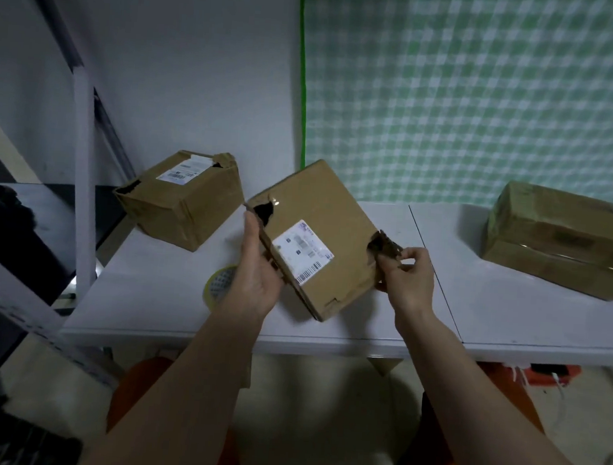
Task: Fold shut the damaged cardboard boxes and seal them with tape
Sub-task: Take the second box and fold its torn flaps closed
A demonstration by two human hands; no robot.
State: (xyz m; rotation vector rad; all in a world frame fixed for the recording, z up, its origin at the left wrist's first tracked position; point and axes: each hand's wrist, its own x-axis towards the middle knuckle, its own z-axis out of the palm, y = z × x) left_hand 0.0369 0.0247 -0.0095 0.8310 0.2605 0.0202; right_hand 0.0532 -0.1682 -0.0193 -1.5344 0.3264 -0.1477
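three cardboard boxes sit on or above the white table (509, 319). centre box (308, 232), tilted, is held over the table: left hand (258, 276) grips its left edge, right hand (408, 279) pinches a torn flap (387, 247). tape roll (218, 286) lies behind the left hand.

Bare white tabletop (450, 278) lies open to your right, up to the tape-wrapped brown box (565, 239) at the far right. On your left, the torn labelled cardboard box (180, 201), yellowish tape roll (218, 284) and white metal post (83, 187) crowd the passage.
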